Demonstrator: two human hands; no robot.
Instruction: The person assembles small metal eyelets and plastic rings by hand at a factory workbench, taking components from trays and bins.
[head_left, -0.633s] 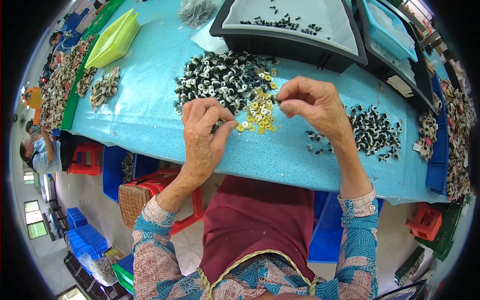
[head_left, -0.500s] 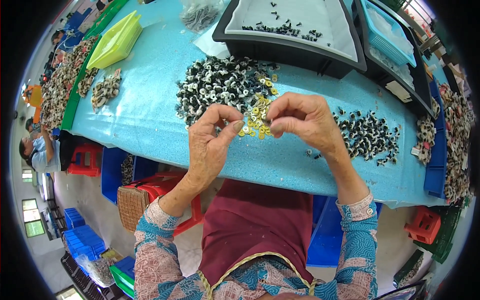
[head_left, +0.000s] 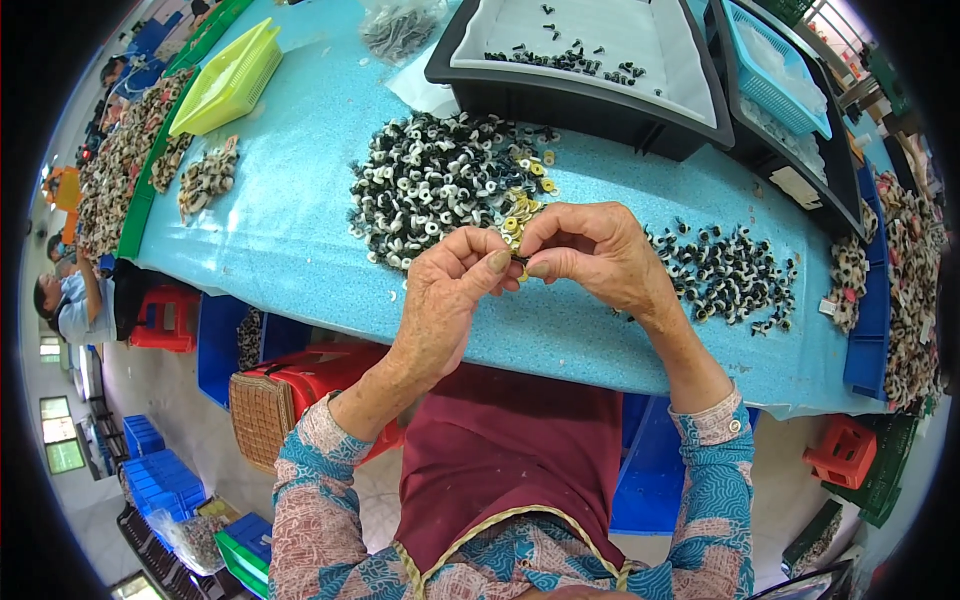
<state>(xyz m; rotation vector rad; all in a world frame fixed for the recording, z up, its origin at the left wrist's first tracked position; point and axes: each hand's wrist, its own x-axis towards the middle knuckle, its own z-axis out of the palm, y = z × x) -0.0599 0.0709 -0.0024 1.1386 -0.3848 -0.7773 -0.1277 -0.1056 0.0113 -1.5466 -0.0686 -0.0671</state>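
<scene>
Over the near part of the blue table, my left hand (head_left: 440, 295) and my right hand (head_left: 605, 258) meet, thumbs and forefingers closed in pinches. Between the fingertips a small dark piece (head_left: 519, 259) shows, gripped by the right hand. What the left fingers hold is hidden. Just beyond the hands lie small yellow ring-shaped washers (head_left: 522, 210), partly covered by my fingers. They border a large heap of small black parts with white rings (head_left: 425, 185). Right of my right hand spreads a second, flatter pile of black-and-white parts (head_left: 735, 275).
A black tray (head_left: 590, 118) with a white liner and loose black pieces stands at the back. Right of it is a light blue basket (head_left: 785, 85) in another black bin. At left are a yellow-green basket (head_left: 230, 85) and spotted plush pieces (head_left: 208, 175).
My two hands have come together from a small gap, so their fingertips now meet. The left moved right and slightly down; the right moved slightly left.
</scene>
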